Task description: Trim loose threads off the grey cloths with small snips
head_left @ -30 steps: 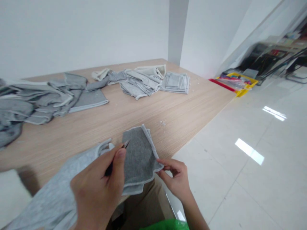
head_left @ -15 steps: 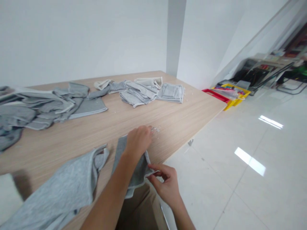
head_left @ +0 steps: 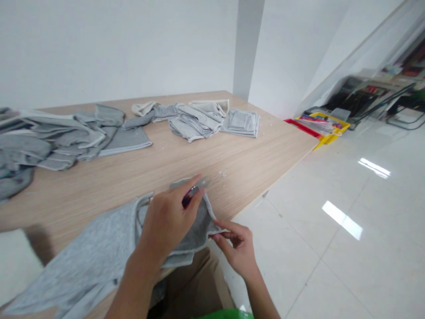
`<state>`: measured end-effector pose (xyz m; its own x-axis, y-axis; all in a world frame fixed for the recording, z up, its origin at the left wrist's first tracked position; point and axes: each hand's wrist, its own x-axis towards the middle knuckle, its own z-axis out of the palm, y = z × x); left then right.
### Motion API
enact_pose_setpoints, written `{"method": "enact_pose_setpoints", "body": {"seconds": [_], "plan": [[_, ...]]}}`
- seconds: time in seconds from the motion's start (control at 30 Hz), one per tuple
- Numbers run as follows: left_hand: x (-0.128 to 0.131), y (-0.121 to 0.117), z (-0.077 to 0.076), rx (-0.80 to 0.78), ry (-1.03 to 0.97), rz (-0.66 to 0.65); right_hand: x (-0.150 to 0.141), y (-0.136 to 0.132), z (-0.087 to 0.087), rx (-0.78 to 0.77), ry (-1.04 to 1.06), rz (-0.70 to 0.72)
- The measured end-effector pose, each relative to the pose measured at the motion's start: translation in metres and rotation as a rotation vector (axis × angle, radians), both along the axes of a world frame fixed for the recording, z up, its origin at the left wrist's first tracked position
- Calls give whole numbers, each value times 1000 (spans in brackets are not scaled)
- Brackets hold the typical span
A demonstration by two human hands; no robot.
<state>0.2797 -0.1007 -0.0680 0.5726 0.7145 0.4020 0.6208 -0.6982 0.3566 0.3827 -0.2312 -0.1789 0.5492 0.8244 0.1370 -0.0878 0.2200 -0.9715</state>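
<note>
A grey cloth piece with a pale bound edge (head_left: 199, 223) lies at the table's front edge, partly over my lap. My right hand (head_left: 237, 243) pinches its corner between thumb and fingers. Over the cloth's left part is my left hand (head_left: 172, 217), closed around a small dark-purple tool with a shiny, pale tip (head_left: 192, 191). The tip points away to the right, near the cloth's far edge; its exact kind is unclear. Left of it, a larger light grey cloth (head_left: 96, 248) lies folded, partly hidden by my left forearm.
Heaped grey cloths (head_left: 56, 141) lie at the table's back left. Folded cloths (head_left: 199, 119) and a neat stack (head_left: 241, 122) lie further right. White scraps (head_left: 222, 174) dot the wooden table (head_left: 265, 155). Beyond its right edge, a yellow bin (head_left: 335, 128) stands on the floor.
My left hand has drawn back to the left from the cloth's far edge, and the tool in it now shows. My right hand keeps its pinch on the corner.
</note>
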Motion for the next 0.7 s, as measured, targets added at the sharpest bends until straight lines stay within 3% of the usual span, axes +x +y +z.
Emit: {"method": "enact_pose_setpoints", "body": {"seconds": [0.13, 0.3, 0.5, 0.7], "plan": [[-36, -30, -13, -204, -92, -144, 0, -4, 3, 46, 70, 30], [-50, -44, -36, -365, -95, -153, -5, -3, -3, 24, 118, -25], [-48, -49, -43, -354, 10, -179, -10, -4, -8, 79, 198, 49], [-49, -49, -43, -331, 12, -209, -11, 0, -7, 41, 181, -72]]}}
